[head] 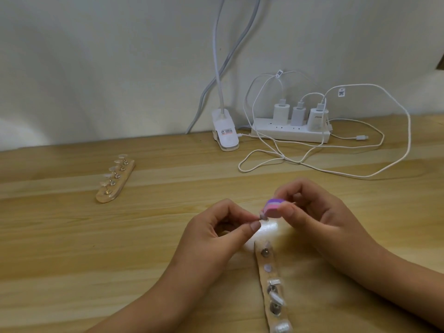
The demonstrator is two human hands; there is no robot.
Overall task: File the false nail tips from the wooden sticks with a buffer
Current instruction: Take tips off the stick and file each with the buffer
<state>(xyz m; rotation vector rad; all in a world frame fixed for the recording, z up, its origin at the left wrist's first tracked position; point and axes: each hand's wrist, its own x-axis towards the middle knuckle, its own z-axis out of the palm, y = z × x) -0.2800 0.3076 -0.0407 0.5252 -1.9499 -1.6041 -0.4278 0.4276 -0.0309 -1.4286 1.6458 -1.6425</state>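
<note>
Pinched nail tip (262,216) tiny and blurred, near wooden stick (265,275) cut off below

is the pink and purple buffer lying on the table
No, the right hand pinches the pink and purple buffer block beside the small false nail tip pinched by the left hand.

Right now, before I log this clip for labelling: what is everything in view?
far wooden stick: one, light wood, table's left, five clear tips
near wooden stick: one, light wood, between the forearms
nail tip: one, pale, pinched above near stick
buffer: one, pink-purple, at the nail tip
clip lamp: one, white, by wall
power strip: one, white, by wall, three chargers
cables: several, white, table's right
table: one, light wood
left hand: pinches nail tip
right hand: holds buffer
</note>
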